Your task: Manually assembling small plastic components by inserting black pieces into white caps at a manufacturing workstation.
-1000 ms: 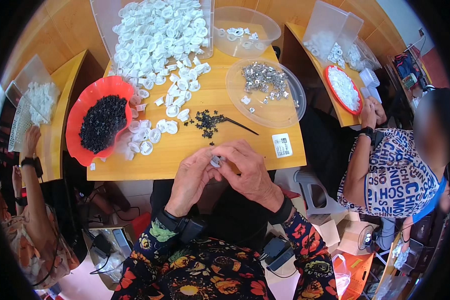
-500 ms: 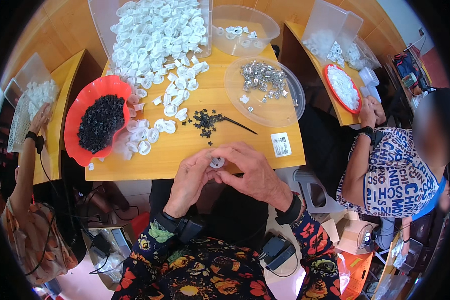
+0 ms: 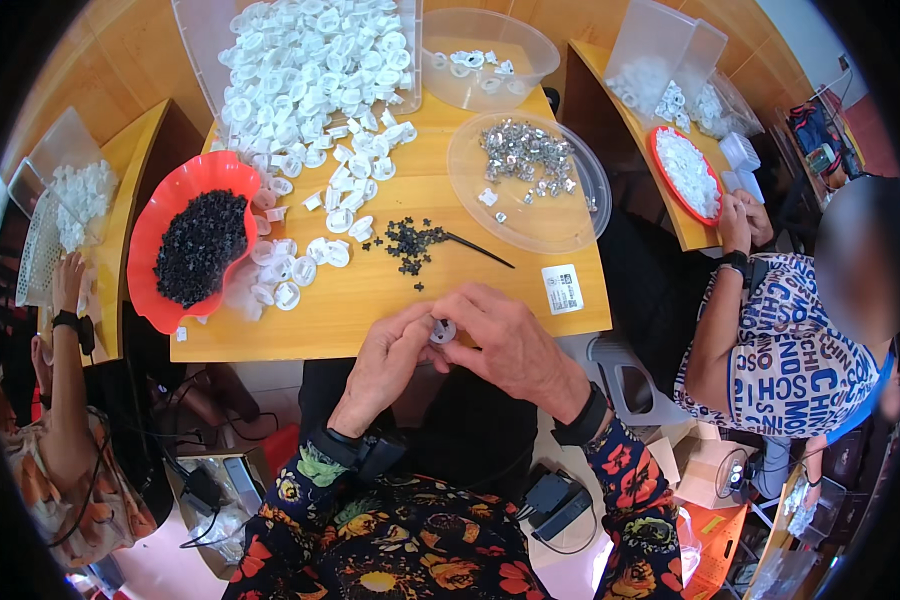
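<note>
My left hand [image 3: 385,360] and my right hand [image 3: 500,340] meet at the near edge of the wooden table [image 3: 370,300]. Together they pinch a small white round plastic cap [image 3: 442,331] between the fingertips. Just beyond them lies a small heap of black plastic bits [image 3: 410,243] with a thin black stick [image 3: 480,250] beside it. Loose white caps [image 3: 310,260] are scattered to the left of the heap.
A red bowl of black bits [image 3: 195,240] stands at the left. A large pile of white caps [image 3: 310,70] fills the far side. A clear dish of small metal parts [image 3: 530,170] and a clear bowl [image 3: 485,60] sit on the right. Other people work on both sides.
My hands stay together at the table edge, fingers shifting slightly around the white cap. The person on the left has lowered a raised arm.
</note>
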### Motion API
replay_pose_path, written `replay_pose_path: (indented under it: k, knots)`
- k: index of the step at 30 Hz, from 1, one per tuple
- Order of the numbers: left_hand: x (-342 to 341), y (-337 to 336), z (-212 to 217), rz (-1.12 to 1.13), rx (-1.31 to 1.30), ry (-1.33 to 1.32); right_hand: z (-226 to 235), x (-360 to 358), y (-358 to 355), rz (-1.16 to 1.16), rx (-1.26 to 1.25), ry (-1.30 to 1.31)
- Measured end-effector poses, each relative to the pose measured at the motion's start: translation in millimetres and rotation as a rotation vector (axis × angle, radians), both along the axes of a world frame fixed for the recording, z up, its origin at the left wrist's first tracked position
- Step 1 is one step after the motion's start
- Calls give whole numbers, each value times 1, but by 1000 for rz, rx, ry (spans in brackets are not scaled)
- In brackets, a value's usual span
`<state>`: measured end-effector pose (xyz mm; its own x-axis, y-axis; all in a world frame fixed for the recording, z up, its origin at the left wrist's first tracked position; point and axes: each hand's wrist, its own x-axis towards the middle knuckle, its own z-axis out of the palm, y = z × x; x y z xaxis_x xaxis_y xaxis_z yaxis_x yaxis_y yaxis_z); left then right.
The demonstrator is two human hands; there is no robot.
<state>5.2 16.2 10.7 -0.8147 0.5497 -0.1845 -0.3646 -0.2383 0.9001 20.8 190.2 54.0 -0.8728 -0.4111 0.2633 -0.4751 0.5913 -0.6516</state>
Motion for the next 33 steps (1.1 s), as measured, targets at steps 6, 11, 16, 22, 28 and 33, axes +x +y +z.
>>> replay_pose_path:
  k: [6, 11, 16, 22, 28, 33]
  knots:
    - [-3, -4, 3, -41, -131, 95, 5, -2, -3, 49, 82, 95]
    - [-5, -5, 9, -154, -199, 147, 4, -1, 0, 55, 73, 49]
    - [-5, -7, -1, -159, -105, 69, 2, -1, 1, 56, -2, -2]
    - [-5, -9, -5, -188, -16, 33, -1, 3, 1, 36, -1, -54]
    - [-3, -6, 0, -142, 9, -7, -12, 10, 12, -52, -483, -441]
    - [-1, -2, 2, -103, -12, 41, -34, 12, 3, -166, -882, -497]
